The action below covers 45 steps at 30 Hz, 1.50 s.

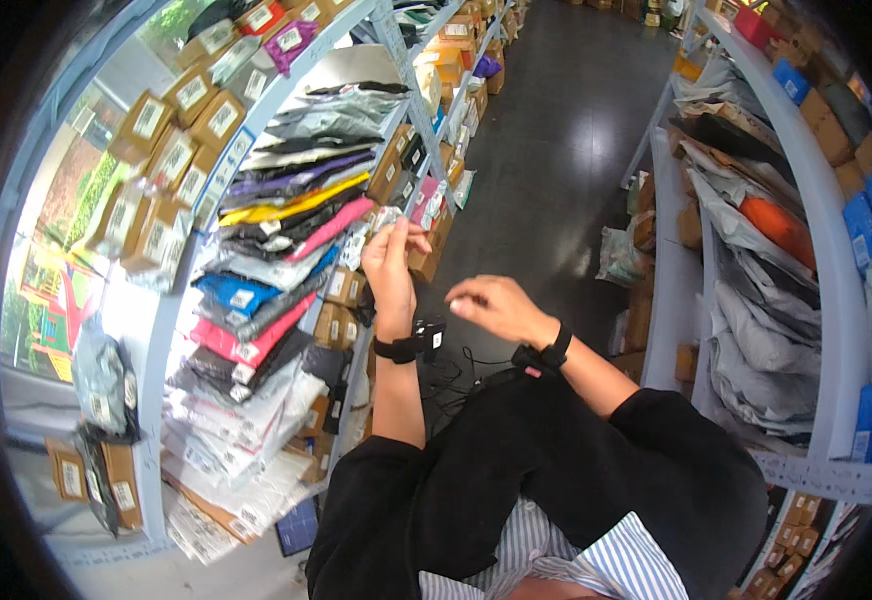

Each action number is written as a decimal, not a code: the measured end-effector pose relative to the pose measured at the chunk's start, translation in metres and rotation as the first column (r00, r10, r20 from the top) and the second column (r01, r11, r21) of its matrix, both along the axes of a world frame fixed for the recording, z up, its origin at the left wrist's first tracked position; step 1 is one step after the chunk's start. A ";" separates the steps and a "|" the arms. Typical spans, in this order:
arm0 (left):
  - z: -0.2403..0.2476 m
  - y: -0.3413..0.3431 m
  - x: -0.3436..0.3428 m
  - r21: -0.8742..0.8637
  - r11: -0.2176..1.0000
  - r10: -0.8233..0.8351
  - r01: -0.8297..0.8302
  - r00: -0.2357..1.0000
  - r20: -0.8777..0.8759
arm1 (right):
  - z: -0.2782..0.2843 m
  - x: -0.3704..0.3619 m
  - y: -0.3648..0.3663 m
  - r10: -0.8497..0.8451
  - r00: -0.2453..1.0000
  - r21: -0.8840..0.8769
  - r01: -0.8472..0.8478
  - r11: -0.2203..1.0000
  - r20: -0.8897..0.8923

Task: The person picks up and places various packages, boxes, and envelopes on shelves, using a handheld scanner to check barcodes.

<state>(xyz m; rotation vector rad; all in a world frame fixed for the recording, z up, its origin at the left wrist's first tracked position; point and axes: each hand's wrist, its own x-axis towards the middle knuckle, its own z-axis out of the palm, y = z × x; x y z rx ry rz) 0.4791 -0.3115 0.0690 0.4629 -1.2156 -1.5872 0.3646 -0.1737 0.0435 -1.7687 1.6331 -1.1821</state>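
My left hand [389, 268] is raised in front of the left shelf, palm partly turned inward. Its fingers are loosely bent and apart, with nothing visible in them. To its right, my right hand [499, 308] hovers above the aisle, back of the hand up, fingers loosely curved and thumb apart from them; no held thing shows. The hands do not touch each other. Nearest the left hand is a tall stack of plastic mailing bags [296, 215] in grey, black, yellow, pink and blue. Each wrist wears a black strap; a small dark device [430, 338] shows by the left one.
Labelled cardboard boxes [171, 155] crowd the upper left shelf. The right rack [828, 300] holds grey mailing bags [756, 330], an orange one [778, 230] and blue packets [868, 228]. Dark floor [556, 130] runs between the racks. Black cables [446, 385] hang by my waist.
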 end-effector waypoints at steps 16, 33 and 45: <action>0.022 -0.208 -0.443 -0.317 0.927 -0.076 0.199 0.929 0.363 | 0.002 -0.358 -0.203 -0.099 0.905 0.117 0.055 0.992 0.413; -0.064 -0.490 -0.685 0.028 0.995 -0.103 0.100 0.919 0.380 | -0.033 -0.735 -0.452 -0.366 0.598 0.121 0.409 0.905 0.713; -0.046 -0.685 -0.835 0.089 0.996 -0.042 0.004 0.905 0.424 | -0.038 -0.955 -0.642 -0.512 0.456 0.208 0.565 0.799 0.728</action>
